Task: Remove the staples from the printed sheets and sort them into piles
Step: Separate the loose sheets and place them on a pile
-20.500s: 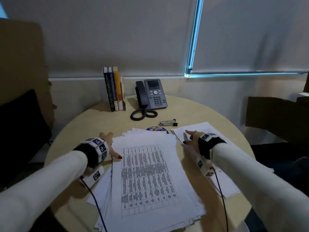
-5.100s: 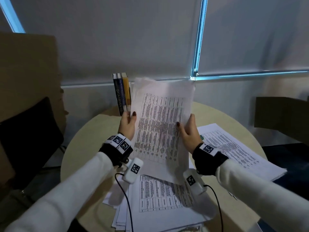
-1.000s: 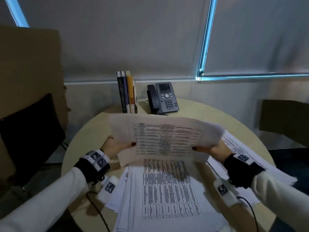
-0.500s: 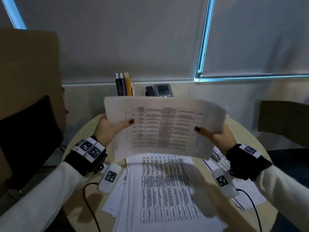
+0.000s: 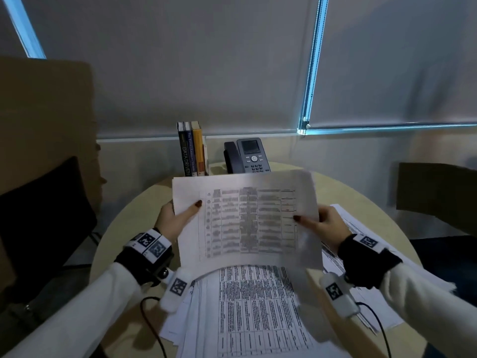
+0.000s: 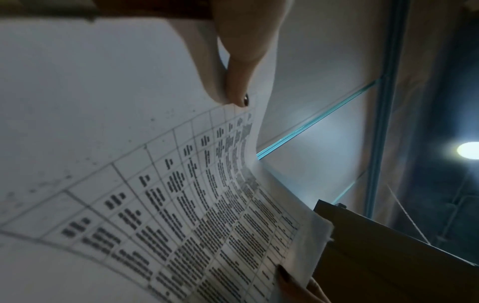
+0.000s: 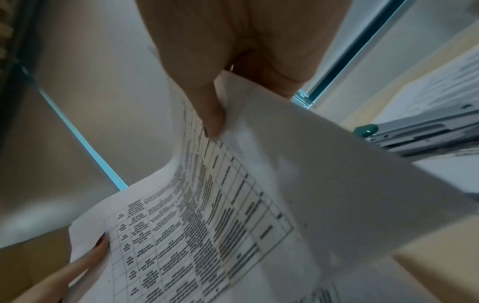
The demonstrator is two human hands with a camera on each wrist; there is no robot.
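From the head view, the left hand (image 5: 172, 221) and right hand (image 5: 323, 226) each pinch a side edge of the printed sheets (image 5: 245, 220), held up sideways over the main pile (image 5: 255, 311) on the table (image 5: 124, 223); unsupported in the middle, the bundle could sag and spill. At the left wrist, the thumb (image 6: 237, 82) clamps the margin only near the edge, so a tug might slip it. At the right wrist, the thumb (image 7: 207, 106) pins the top page while a back sheet (image 7: 337, 164) fans loose, which may tear at any staple I cannot see.
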